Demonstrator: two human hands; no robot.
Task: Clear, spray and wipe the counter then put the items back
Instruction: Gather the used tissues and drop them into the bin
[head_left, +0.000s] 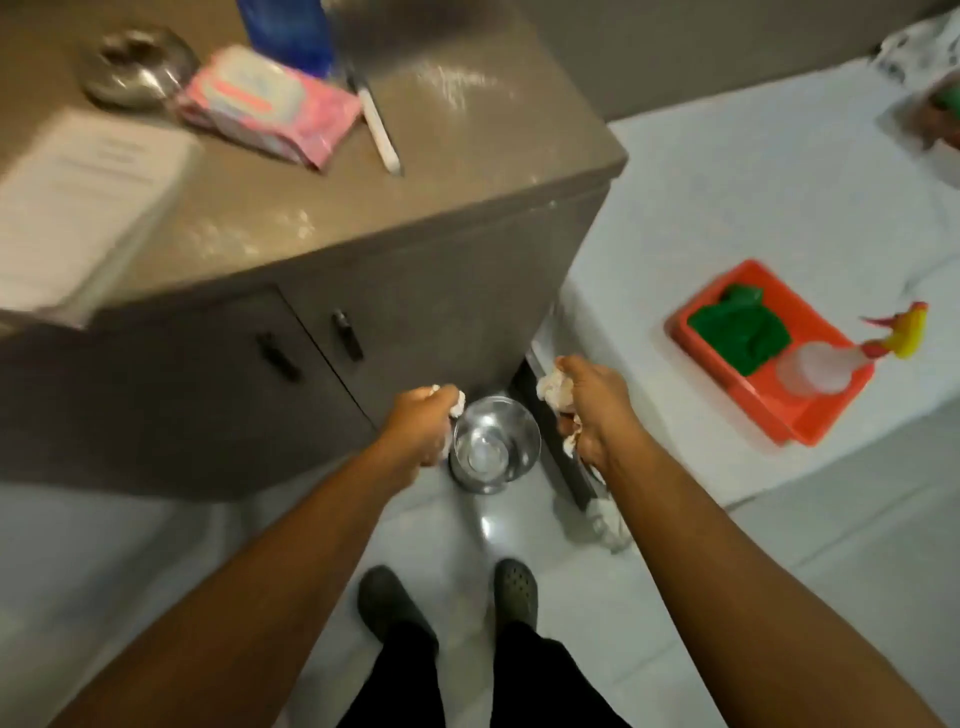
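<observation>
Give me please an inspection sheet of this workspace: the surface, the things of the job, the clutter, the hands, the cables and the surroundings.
Surface: grey counter, with shiny streaks that look wet.
Job's things: spray bottle and green cloth in the orange tray, on a white surface to the right.
Clutter: pink wipes pack, white pen, metal dish, papers and a blue item on the counter.
Hands: left hand and right hand each closed on crumpled white tissue, over a metal bin.
Cables: nothing seen.
Surroundings: pale tiled floor, cabinet doors shut.
</observation>
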